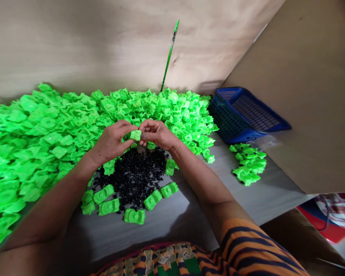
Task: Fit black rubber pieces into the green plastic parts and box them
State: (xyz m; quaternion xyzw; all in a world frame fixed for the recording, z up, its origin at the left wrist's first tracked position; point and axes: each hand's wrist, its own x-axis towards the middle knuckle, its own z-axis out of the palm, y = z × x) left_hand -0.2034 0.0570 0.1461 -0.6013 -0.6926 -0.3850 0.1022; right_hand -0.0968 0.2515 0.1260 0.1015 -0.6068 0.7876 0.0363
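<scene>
Bright green, small and moulded, the glossy piece [135, 135] is pinched between both hands' fingers [144, 136].

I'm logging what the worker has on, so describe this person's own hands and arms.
The left hand and right hand are bare: no gloves, and no ring, watch or bracelet to be seen. The right arm wears an orange sleeve with dark stripes, ending near the elbow. The left arm is bare as far as it shows; no sleeve is in view there.
</scene>
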